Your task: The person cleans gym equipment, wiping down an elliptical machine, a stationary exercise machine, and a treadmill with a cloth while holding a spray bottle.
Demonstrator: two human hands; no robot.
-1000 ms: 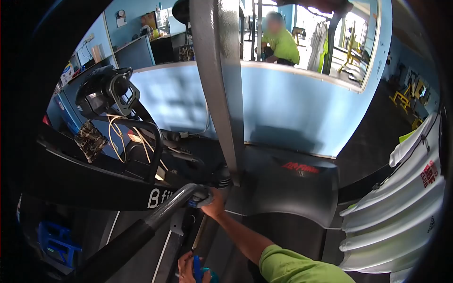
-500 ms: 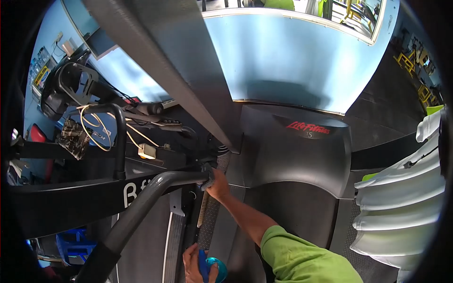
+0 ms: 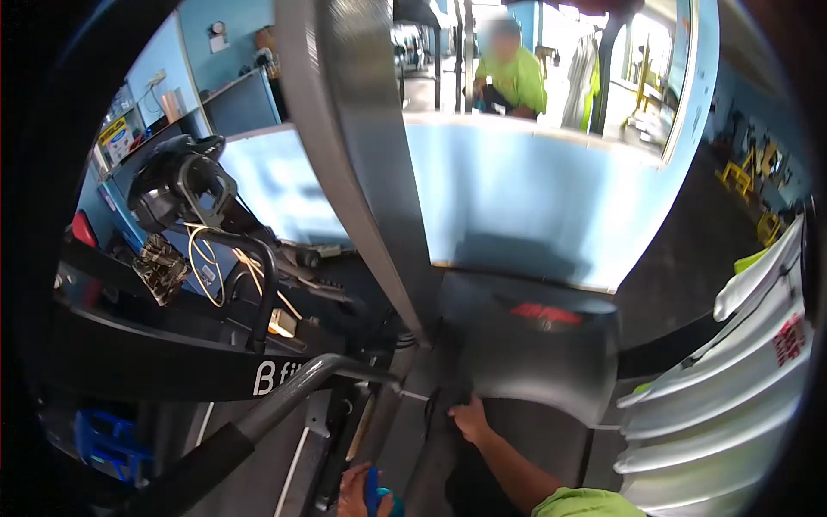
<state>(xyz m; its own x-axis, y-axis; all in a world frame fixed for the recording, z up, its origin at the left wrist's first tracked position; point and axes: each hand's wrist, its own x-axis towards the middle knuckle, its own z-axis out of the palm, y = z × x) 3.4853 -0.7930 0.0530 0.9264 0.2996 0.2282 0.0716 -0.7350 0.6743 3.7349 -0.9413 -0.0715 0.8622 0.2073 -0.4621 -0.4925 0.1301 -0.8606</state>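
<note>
My right hand (image 3: pixel 468 420) is closed on a dark cloth (image 3: pixel 446 401), blurred, over the treadmill beside its black hood (image 3: pixel 525 358). To its left, apart from it, is the end of a bent grey handlebar (image 3: pixel 319 372). At the bottom edge, my left hand (image 3: pixel 351 493) is wrapped round a bottle with a blue upper part (image 3: pixel 372 489) and a teal body (image 3: pixel 394 507), mostly cut off by the frame.
A grey upright post (image 3: pixel 362 164) rises before the blue half wall (image 3: pixel 525 198). At left are a black machine frame (image 3: pixel 172 362), looped cables and a blue stool (image 3: pixel 112 444). White garments (image 3: pixel 715 396) hang at right. A mirror shows a person in a green shirt.
My right hand has left the bent handlebar's end and moved right with the cloth. My left hand still holds the bottle. The view tilted down, then back up.
</note>
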